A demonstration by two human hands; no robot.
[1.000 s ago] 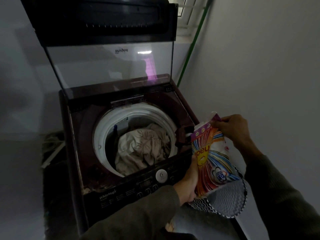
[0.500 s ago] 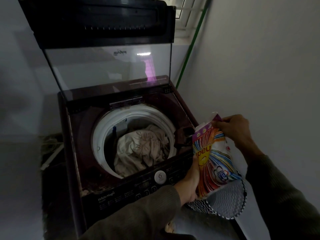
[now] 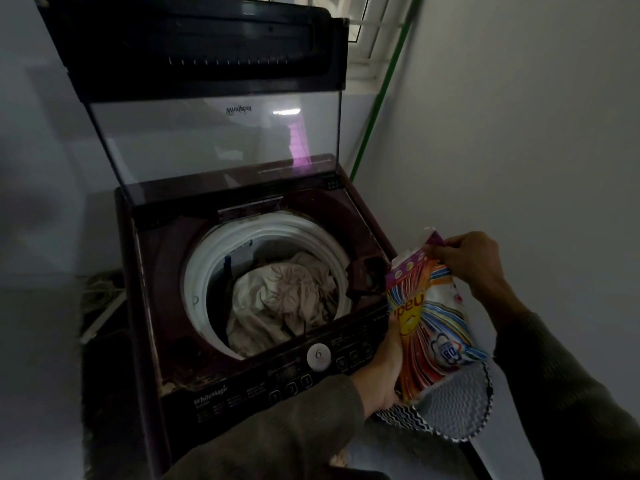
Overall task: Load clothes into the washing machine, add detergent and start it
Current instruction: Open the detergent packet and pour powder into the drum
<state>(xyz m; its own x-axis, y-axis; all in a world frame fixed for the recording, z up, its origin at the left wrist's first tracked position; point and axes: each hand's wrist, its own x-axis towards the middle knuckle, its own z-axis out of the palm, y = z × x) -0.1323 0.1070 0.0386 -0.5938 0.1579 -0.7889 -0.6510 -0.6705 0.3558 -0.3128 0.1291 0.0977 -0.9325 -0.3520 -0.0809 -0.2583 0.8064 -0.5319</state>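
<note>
Washing machine (image 3: pixel 194 341): top-loader, glass lid (image 3: pixel 214 143) propped fully up, drum mouth exposed. Ctrl panel (image 3: pixel 311 372) along the front edge, round dial in the middle, display looks dark → prob not started, can't confirm

Clothes (image 3: pixel 280 303): pale floral fabric + darker bits piled in the drum, approx to the rim on the near side. Load step looks done; nothing more visible waiting outside

Zigzag-pattern basket (image 3: pixel 453 410) just right of the machine, below the pack; contents hidden

Detergent pack (image 3: pixel 427 327): colourful pouch, held beside the machine's front-right corner, over the basket, not over the drum. Can't tell if top is open

Left hand (image 3: pixel 388 368) clasps the pack's lower left side. Right hand (image 3: pixel 467 261) pinches its top corner, looks like opening/tearing

Status: load done, detergent in progress, no powder visible in drum. Left: open pack, dose, shut lid, start
</note>
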